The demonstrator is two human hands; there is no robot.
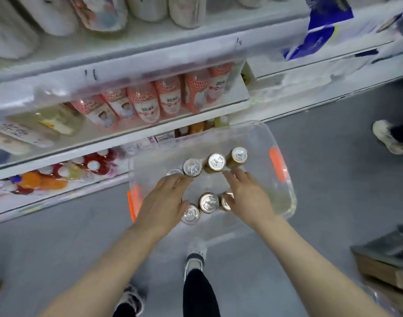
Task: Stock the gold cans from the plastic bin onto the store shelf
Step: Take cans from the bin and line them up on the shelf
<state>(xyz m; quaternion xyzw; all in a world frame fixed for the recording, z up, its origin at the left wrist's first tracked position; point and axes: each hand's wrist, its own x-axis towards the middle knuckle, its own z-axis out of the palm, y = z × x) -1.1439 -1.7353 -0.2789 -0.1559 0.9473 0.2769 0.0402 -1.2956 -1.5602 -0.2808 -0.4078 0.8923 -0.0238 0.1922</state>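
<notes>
Several cans stand clustered in the bin. Left hand and right hand hover, grip wide, empty; reaching may topple neighbouring cans.

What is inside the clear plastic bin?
Seven upright gold cans show; the left hand and right hand cover part of the bin, so more may be hidden.
</notes>
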